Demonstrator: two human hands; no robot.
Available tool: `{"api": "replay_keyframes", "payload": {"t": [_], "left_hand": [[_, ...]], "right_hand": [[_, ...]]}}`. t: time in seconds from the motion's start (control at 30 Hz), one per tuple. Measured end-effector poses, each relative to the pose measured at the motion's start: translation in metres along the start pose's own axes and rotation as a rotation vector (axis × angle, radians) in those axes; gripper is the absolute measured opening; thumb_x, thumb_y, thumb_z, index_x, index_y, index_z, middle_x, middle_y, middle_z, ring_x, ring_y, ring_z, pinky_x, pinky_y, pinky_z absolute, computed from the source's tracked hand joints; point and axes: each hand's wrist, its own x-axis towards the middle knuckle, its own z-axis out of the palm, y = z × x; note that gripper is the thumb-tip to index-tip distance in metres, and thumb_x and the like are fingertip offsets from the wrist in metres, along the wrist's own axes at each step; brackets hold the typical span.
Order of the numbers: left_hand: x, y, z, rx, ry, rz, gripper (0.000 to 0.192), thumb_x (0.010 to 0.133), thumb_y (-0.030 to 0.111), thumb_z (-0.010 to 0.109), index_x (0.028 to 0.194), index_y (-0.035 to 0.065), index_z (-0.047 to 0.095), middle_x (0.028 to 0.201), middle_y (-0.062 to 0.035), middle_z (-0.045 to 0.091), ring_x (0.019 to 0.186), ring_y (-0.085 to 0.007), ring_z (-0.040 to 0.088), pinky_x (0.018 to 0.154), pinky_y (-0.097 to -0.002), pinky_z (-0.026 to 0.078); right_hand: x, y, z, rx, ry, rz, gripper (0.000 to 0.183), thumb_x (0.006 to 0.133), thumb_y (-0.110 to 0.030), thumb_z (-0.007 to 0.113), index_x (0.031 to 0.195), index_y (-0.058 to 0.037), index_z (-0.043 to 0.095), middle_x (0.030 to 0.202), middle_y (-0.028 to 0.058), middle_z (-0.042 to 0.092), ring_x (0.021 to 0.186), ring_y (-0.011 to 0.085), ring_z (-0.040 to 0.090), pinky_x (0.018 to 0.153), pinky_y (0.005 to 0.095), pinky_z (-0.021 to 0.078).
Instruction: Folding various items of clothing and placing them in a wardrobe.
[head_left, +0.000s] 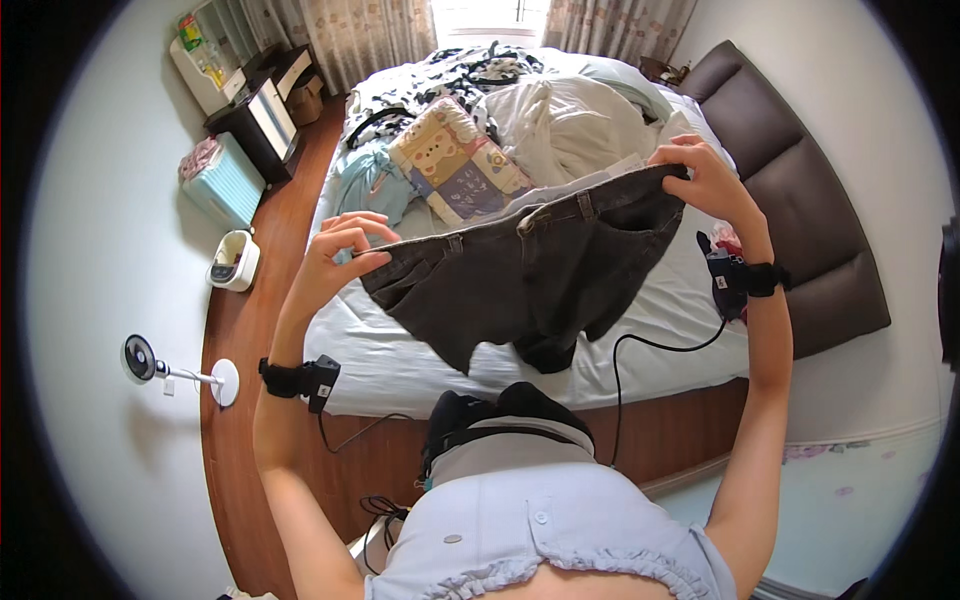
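Observation:
Dark grey denim shorts (487, 292) hang above the near side of the bed, stretched out by the waistband with the button at the middle. My left hand (341, 251) pinches the left end of the waistband between thumb and fingers. The right end is pinched by my right hand (694, 176), which is held somewhat higher. Behind the shorts, a cartoon-print folded item (457, 161) lies on the bed beside a light blue cloth (371, 180). Each wrist bears a black strapped device with a cable.
A white-sheeted bed (420, 375) holds rumpled beige bedding (577, 112) and a black-and-white patterned cloth (420, 90). The brown padded headboard (795, 180) rises at right. Along the left wall stand a white fan (225, 382), a white tub (234, 261) and a light blue suitcase (225, 184).

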Motion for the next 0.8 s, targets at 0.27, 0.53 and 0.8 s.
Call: {"api": "replay_keyframes", "payload": {"t": [0.27, 0.53, 0.8], "left_hand": [[0.011, 0.067, -0.003, 0.072, -0.235, 0.161, 0.033, 0.064, 0.017, 0.077, 0.053, 0.0087, 0.047, 0.105, 0.0033, 0.061, 0.103, -0.0221, 0.041, 0.092, -0.0381, 0.023], [0.003, 0.113, 0.014, 0.002, -0.481, 0.327, 0.026, 0.064, 0.018, 0.077, 0.059, 0.0135, 0.052, 0.099, 0.008, 0.062, 0.09, -0.02, 0.043, 0.078, -0.0346, 0.025], [0.058, 0.118, 0.047, 0.232, -0.494, 0.518, 0.021, 0.072, 0.02, 0.071, 0.065, 0.0122, 0.053, 0.066, 0.0009, 0.049, 0.062, -0.0178, 0.046, 0.065, -0.0297, 0.034]], "right_hand": [[-0.044, -0.002, -0.005, -0.356, -0.025, 0.029, 0.015, 0.073, -0.013, 0.058, 0.086, -0.0076, 0.062, 0.08, 0.0063, 0.062, 0.081, 0.0219, 0.059, 0.107, 0.0464, 0.0216], [-0.096, -0.008, -0.005, -0.545, -0.053, 0.12, 0.012, 0.078, -0.022, 0.064, 0.08, -0.0102, 0.061, 0.106, 0.0012, 0.055, 0.105, 0.0168, 0.051, 0.11, 0.0504, 0.0088], [-0.178, 0.006, -0.04, -0.567, 0.12, 0.434, 0.009, 0.08, -0.006, 0.058, 0.088, -0.0061, 0.056, 0.113, 0.0064, 0.055, 0.113, 0.0273, 0.048, 0.108, 0.056, 0.0107]]}}
